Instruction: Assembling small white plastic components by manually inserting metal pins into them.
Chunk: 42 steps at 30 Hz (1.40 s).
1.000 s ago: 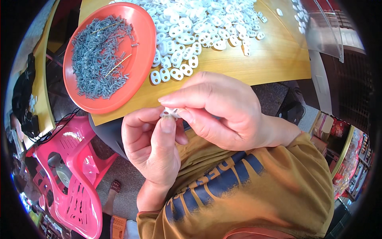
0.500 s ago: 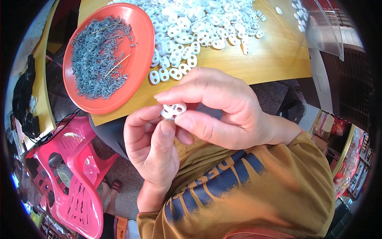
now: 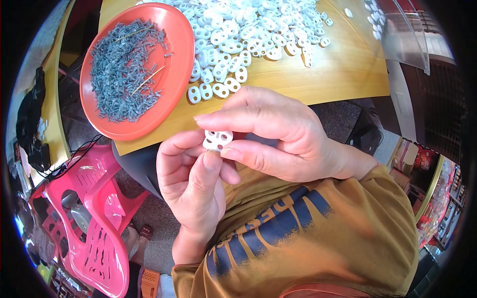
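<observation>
Between my two hands is a small white plastic cord lock [image 3: 218, 140] with round holes and what looks like a tiny metal spring at its middle. My left hand [image 3: 191, 179] pinches it from below between thumb and fingers. From the right, the thumb and forefinger of my right hand [image 3: 283, 134] close on its other side. Beyond my hands, a heap of white two-hole plastic pieces [image 3: 231, 46] covers much of the table. At the left, a red plate [image 3: 174, 92] holds many small metal springs [image 3: 117, 67] and two thin wooden sticks [image 3: 147, 80].
The wooden table [image 3: 343, 74] ends just beyond my hands, and the plate overhangs its left corner. A clear plastic container [image 3: 405, 37] stands at the far right. On the left is a pink plastic chair [image 3: 107, 248]; a person's foot in a sandal [image 3: 145, 231] shows beside it.
The cord lock has tilted slightly, so more of its holed face and the spring show. Both hands keep their grip with only small finger shifts.
</observation>
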Motion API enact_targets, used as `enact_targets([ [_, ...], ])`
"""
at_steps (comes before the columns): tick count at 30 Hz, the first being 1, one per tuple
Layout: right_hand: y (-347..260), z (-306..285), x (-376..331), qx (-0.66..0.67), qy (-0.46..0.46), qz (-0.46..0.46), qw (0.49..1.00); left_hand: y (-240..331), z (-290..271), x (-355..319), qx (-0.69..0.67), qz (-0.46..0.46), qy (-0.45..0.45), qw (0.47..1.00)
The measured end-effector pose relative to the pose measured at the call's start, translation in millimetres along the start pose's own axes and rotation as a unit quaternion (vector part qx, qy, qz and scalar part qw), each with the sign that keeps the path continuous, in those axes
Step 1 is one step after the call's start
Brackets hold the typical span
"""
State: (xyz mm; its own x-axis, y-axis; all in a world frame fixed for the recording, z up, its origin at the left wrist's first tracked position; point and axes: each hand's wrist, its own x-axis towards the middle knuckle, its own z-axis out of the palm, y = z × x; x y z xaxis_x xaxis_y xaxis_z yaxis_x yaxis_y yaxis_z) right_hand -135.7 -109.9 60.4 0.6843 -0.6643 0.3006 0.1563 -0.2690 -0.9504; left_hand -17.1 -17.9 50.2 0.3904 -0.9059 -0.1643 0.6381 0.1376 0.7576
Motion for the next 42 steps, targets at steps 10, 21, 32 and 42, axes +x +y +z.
enact_targets([
  [10,-4,5,-2,-0.094,0.02,-0.034,0.995,0,6,-5,0.016,0.017,0.046,0.999],
  [21,-1,-3,-6,0.042,-0.054,0.069,0.995,-6,0,-5,-0.011,0.009,0.01,1.0],
  [32,2,0,-8,0.099,-0.045,0.082,0.991,-5,-3,-4,0.005,-0.012,-0.008,1.0],
  [42,3,-1,-6,0.054,-0.058,0.031,0.996,-6,-1,-7,0.01,-0.006,-0.001,1.0],
])
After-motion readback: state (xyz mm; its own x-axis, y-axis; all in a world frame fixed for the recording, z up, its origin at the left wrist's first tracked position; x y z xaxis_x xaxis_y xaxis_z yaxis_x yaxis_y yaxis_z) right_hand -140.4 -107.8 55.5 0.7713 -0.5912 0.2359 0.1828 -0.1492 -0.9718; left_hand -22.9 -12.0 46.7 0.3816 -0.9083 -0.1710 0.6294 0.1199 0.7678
